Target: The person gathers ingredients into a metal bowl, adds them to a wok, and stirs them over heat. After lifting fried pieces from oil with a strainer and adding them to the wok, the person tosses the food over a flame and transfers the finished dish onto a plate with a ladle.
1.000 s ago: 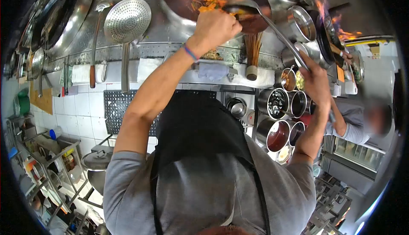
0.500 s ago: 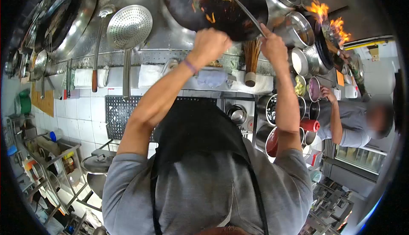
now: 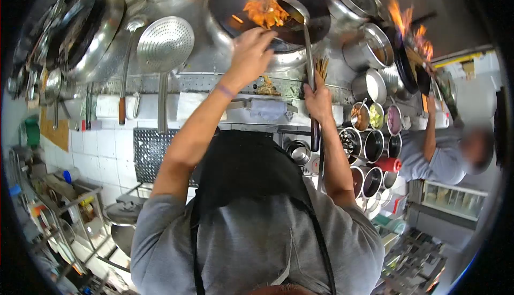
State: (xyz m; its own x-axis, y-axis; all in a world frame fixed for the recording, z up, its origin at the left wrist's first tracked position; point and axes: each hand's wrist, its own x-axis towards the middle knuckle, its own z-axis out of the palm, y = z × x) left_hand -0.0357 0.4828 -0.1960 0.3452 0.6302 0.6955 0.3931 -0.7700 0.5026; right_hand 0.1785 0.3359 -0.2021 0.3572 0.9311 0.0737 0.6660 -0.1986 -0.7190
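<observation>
A dark wok sits at the top middle on a shiny metal ring, with orange food pieces inside. At the wok's near rim is my left hand, its fingers stretched out and slightly apart. My right hand is closed around the long handle of a ladle, whose bowl rests in the wok beside the food. Partly behind that handle and hand shows a bamboo brush.
A perforated strainer and a long-handled ladle lie to the left. On the right are metal pots, several sauce containers, a red bottle and flames. A co-worker stands far right.
The wok has come down and the food lies gathered in it. My left hand has loosened from a fist. My right hand has moved left and nearer me, the ladle turning more upright in view.
</observation>
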